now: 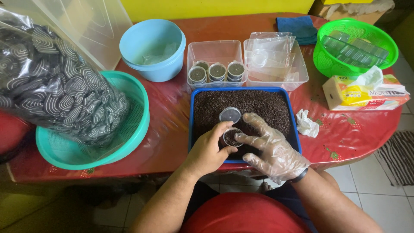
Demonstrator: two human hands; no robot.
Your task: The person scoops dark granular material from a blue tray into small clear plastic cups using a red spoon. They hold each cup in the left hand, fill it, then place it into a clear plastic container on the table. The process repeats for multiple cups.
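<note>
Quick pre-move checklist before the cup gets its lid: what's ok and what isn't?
1. Cup held by left hand: ok.
2. Gloved right hand on cup rim: ok.
3. Cup over blue tray, so spills stay in: ok.
4. Lid within reach, lying on the dark grains: ok.
5. Fill level: cannot tell.
6. Room in the box of filled cups: ok.

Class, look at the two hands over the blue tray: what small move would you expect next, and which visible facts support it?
Probably the gloved right hand will pick up the loose round lid and press it on. The bare left hand holds a small clear cup that already contains dark grains, the lid lies right beside it on the grains in the blue tray, and filled cups stand behind.
</note>
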